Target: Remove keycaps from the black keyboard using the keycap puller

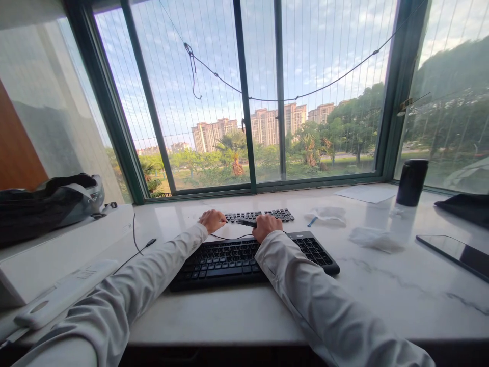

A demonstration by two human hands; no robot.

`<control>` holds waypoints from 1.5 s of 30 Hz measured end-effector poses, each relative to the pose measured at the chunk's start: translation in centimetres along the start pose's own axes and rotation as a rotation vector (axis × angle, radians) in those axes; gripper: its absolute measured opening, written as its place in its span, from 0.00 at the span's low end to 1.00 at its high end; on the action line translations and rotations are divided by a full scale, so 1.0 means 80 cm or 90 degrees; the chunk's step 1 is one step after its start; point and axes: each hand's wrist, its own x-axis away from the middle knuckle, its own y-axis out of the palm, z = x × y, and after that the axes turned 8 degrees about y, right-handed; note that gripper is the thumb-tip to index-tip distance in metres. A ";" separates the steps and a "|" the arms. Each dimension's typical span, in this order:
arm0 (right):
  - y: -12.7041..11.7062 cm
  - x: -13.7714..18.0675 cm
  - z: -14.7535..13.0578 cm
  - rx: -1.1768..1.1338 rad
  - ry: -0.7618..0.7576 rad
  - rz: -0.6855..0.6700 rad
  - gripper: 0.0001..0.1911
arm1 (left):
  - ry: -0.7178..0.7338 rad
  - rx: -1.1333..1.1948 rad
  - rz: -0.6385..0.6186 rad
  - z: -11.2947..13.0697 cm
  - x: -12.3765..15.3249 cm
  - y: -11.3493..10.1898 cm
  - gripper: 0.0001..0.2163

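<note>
A black keyboard (225,260) lies on the white marble-patterned counter, under my forearms. Just behind it are rows of small dark keys (273,215); whether they are loose keycaps or a second, pale keyboard I cannot tell. My left hand (213,221) is closed at the left end of these rows, fingers pinched, and what it holds, if anything, is too small to make out. My right hand (267,227) is wrapped round a slim black tool (246,223) that points left toward my left hand. The exact kind of tool is unclear.
Crumpled clear plastic bags (376,239) and a small blue strip (312,221) lie to the right. Beyond are a tablet-like dark device (456,255), a black cylinder (412,182) and a paper sheet (367,193). A white box (64,255), power strip (64,294) and cable (132,258) occupy the left.
</note>
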 end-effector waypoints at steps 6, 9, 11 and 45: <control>0.000 0.000 0.000 -0.003 -0.003 0.002 0.14 | -0.015 0.002 -0.007 -0.003 -0.013 0.013 0.10; 0.000 0.000 -0.001 -0.006 -0.002 0.002 0.14 | -0.022 0.004 -0.008 -0.005 -0.014 0.019 0.10; 0.000 0.001 -0.001 -0.006 -0.006 0.002 0.13 | -0.021 0.005 -0.006 -0.006 -0.015 0.022 0.10; -0.008 0.004 -0.009 -0.254 0.005 0.169 0.17 | 0.030 0.332 0.121 0.049 0.116 -0.060 0.21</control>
